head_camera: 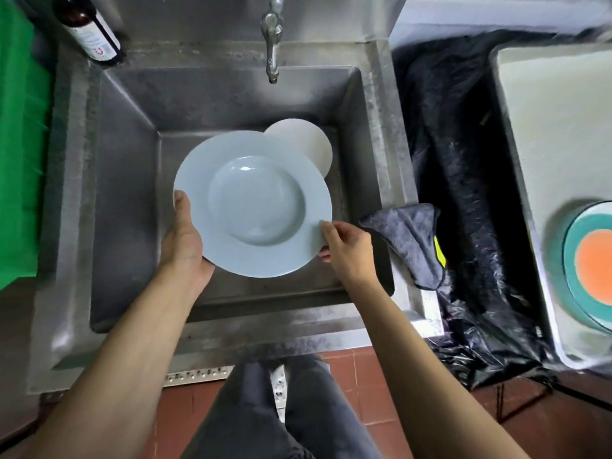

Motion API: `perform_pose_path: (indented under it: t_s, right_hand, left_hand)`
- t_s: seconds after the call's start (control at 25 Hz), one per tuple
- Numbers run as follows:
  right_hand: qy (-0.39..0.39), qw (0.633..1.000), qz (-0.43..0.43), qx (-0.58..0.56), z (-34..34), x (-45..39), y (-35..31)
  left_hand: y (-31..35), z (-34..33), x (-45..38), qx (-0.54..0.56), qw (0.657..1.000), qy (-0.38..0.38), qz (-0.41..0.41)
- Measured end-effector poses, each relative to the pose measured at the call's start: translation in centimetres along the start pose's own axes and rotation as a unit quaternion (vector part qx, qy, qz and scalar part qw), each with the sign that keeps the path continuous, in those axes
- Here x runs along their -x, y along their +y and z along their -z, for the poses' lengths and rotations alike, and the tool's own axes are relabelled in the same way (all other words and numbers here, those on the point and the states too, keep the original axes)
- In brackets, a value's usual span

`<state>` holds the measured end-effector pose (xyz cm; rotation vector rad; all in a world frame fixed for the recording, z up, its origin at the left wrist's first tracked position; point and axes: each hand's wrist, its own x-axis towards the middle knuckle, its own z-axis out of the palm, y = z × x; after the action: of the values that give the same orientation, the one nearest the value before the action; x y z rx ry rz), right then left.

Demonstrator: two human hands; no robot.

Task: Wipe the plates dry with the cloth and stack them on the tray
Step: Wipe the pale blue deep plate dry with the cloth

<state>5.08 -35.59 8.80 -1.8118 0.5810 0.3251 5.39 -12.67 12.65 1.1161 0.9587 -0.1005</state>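
Observation:
I hold a pale blue deep plate [253, 203] face up over the steel sink [132, 134]. My left hand [185, 236] grips its left rim, thumb on top and fingers underneath. My right hand [344, 248] pinches the right rim. A white plate [308, 144] lies in the sink basin behind it, partly hidden. The grey cloth [410, 240] hangs over the sink's right edge, close to my right hand. On the cream tray [556, 134] at the right sits a teal and orange plate [592, 263], cut off by the frame edge.
A tap [273, 41] hangs over the back of the sink. A dark bottle [91, 28] stands at the sink's back left corner. Black plastic sheeting [463, 200] fills the gap between sink and tray. A green surface [20, 144] lies to the left.

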Motion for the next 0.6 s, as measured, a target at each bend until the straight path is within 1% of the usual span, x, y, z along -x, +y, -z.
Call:
perform_pose_path:
  t_s: [0.08,0.16,0.2,0.24,0.28,0.36,0.4,0.44,0.48,0.52,0.6]
  right_hand:
    - [0.062,0.993,0.049,0.084,1.9,-0.1,0.0]
    - [0.144,0.958,0.148,0.201,4.3,-0.4,0.4]
    - [0.168,0.934,0.181,0.258,5.7,-0.7,0.9]
    - [0.17,0.914,0.182,0.319,7.1,-1.2,1.6]
    - [0.154,0.898,0.161,0.379,8.5,-1.8,2.3]
    - [0.091,0.88,0.11,0.454,10.6,-2.6,4.0]
    - [0.065,0.878,0.108,0.461,11.3,-3.0,4.9]
    - [0.053,0.881,0.123,0.454,11.7,-3.3,5.7]
    - [0.057,0.888,0.146,0.433,11.8,-3.5,6.1]
    - [0.075,0.897,0.166,0.402,11.9,-3.6,6.2]
    - [0.119,0.919,0.175,0.333,11.9,-3.6,5.7]
  left_hand:
    - [0.3,-0.8,0.8,-0.007,1.0,0.009,-0.01]
    - [0.5,-1.3,1.7,-0.016,1.0,0.018,-0.017]
    - [0.6,-1.7,2.1,-0.023,0.999,0.019,-0.02]
    - [0.7,-1.9,2.6,-0.032,0.999,0.018,-0.023]
    - [0.7,-2.0,3.0,-0.039,0.999,0.017,-0.025]
    - [0.9,-2.1,3.8,-0.05,0.998,0.014,-0.03]
    - [1.0,-2.2,4.2,-0.053,0.998,0.013,-0.032]
    - [1.0,-2.3,4.5,-0.056,0.998,0.014,-0.033]
    - [1.1,-2.4,4.8,-0.059,0.998,0.017,-0.035]
    - [1.2,-2.5,5.2,-0.062,0.997,0.02,-0.037]
    - [1.5,-2.7,5.8,-0.064,0.997,0.021,-0.042]
